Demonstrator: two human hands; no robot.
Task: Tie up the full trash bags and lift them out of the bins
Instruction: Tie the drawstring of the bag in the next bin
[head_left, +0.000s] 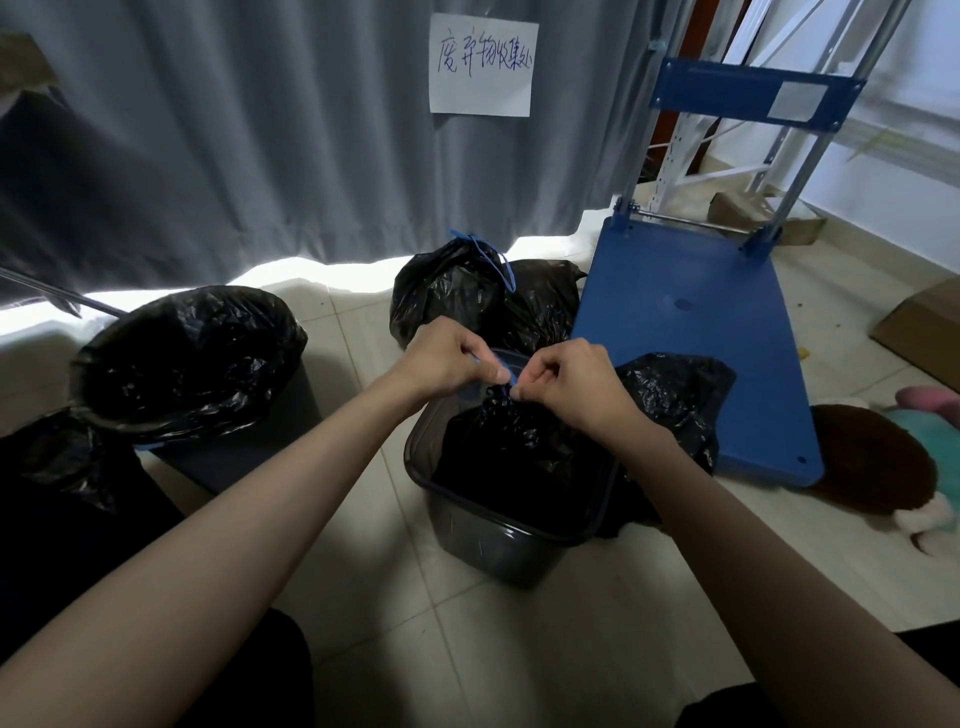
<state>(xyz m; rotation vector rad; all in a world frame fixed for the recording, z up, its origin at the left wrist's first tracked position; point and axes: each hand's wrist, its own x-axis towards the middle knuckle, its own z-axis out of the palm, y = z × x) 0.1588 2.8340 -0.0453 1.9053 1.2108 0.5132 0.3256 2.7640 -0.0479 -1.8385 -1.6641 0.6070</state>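
Both forearms reach forward, left hand (447, 358) and right hand (576, 384) pinching blue drawstring (511, 375) at gathered neck of black bag (524, 447), upright in grey bin (498, 545) directly below grip, hands equally near

Grey curtain (208, 130), pale tiled floor (597, 649)

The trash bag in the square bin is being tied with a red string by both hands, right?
Not quite. The string is blue, not red. The head view shows the left hand and the right hand both pinching it above the gathered neck of the trash bag, which sits in the square bin.
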